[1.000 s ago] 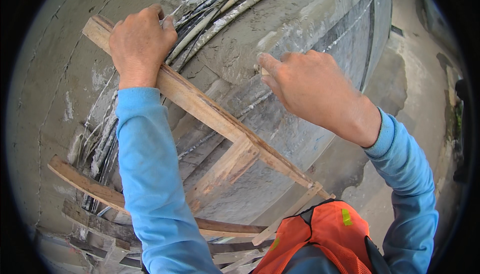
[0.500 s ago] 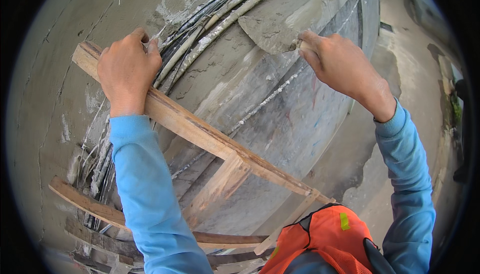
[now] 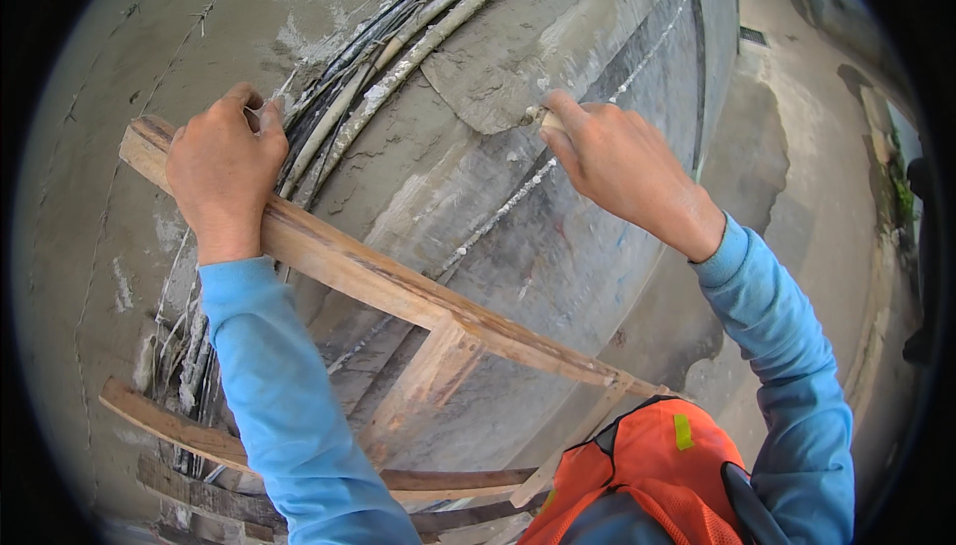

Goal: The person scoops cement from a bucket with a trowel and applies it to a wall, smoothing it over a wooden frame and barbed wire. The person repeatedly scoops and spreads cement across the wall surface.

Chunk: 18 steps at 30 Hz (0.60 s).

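Note:
My right hand is closed around the handle of a trowel. The trowel's blade is smeared with grey mortar and lies against the wet wall surface, right of a bundle of cables and pipes. My left hand is raised over the upper end of a wooden beam, its thumb and fingers pinched together beside the cables. A thin pale strand shows near those fingertips; what they hold is too small to make out.
A wooden brace joins the beam from below. Lower left, more boards cross a second cable bundle. A mortar-crusted cord runs diagonally over the wall. Paved ground with a drain grate lies at right.
My right hand and the trowel have moved left and slightly down along the wall. The whole view has shifted a little. My left hand keeps its pinch beside the cables.

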Motion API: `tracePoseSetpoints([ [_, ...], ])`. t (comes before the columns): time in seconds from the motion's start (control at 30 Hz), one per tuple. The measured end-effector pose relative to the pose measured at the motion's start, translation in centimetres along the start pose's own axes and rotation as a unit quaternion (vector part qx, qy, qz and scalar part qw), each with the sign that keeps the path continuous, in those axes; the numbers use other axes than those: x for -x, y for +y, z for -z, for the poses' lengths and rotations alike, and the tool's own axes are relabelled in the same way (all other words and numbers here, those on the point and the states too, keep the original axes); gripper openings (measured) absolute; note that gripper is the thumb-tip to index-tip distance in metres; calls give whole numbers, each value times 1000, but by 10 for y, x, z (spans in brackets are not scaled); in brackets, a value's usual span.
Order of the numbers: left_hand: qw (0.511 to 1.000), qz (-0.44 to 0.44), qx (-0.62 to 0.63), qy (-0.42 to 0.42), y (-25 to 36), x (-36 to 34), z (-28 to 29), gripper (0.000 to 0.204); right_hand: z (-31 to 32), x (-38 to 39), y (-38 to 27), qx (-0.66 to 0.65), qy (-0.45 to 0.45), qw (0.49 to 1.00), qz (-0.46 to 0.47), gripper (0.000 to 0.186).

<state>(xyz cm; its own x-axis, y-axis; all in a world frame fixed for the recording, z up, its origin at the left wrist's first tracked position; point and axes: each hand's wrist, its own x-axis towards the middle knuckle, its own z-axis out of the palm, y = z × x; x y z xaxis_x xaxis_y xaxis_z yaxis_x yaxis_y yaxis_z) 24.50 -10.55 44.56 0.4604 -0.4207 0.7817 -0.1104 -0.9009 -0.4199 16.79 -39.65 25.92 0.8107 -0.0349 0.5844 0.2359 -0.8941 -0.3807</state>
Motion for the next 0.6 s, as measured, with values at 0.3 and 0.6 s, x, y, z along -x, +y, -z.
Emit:
tracePoseSetpoints([
  [0.3, 1000, -13, -4, 12, -1, 0, -1, 23, 1, -11, -1, 20, 6, 1000, 12, 34],
  [0.6, 1000, -24, -9, 10, -1, 0, 2, 22, 91, -45, 0, 90, -97, 991, 34, 37],
])
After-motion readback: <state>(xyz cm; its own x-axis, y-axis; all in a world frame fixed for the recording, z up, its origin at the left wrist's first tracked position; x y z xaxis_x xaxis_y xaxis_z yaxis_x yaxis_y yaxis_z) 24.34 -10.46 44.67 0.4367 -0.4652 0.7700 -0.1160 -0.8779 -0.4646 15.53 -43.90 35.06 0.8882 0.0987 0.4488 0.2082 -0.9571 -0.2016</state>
